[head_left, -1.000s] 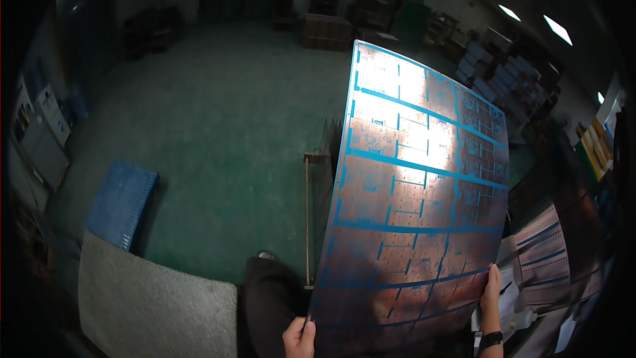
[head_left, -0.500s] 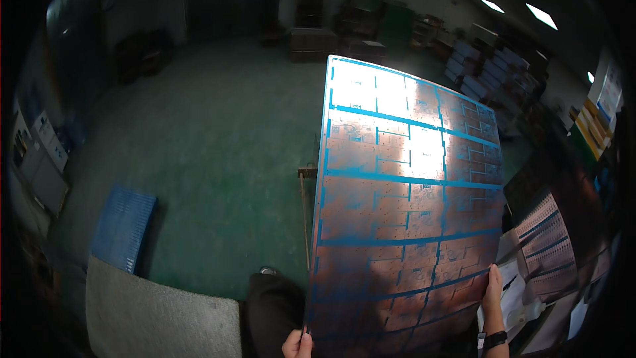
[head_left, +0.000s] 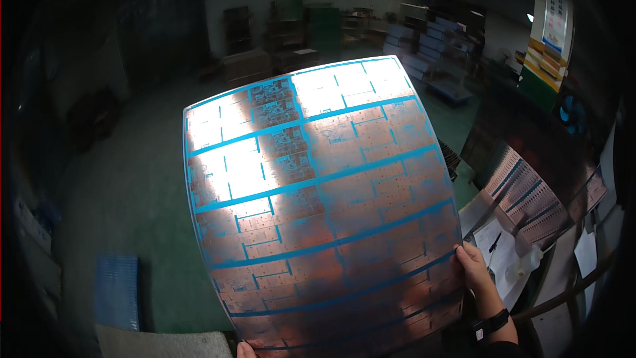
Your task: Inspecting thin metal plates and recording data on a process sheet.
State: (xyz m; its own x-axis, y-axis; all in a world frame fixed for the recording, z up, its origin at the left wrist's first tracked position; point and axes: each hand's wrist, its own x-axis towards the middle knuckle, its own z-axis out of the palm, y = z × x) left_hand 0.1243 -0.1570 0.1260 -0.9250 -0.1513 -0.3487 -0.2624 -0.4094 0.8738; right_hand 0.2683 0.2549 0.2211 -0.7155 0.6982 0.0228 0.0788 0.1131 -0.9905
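A large copper circuit board panel (head_left: 358, 179) with blue lines between its printed sections is held up in front of me, its top edge tilted away. Bright light glares off its upper part. My right hand (head_left: 473, 268), with a dark band on the wrist, grips the panel's right edge with the thumb on the face. Low on the left, my left hand (head_left: 245, 350) pinches the bottom left corner; most of that hand is cut off by the lower picture edge.
At right stands another patterned copper panel (head_left: 530, 192), beside a white paper (head_left: 490, 242), a pen (head_left: 495, 242) and a translucent bottle (head_left: 528, 262). A blue ribbed block (head_left: 117, 292) and a grey-topped surface (head_left: 162, 343) are lower left. Pale stacks (head_left: 434, 46) stand far back.
The panel has turned and shifted left in view, covering more of the floor, and its glare has moved. Both hands still grip it. The surroundings have shifted with my head's turn.
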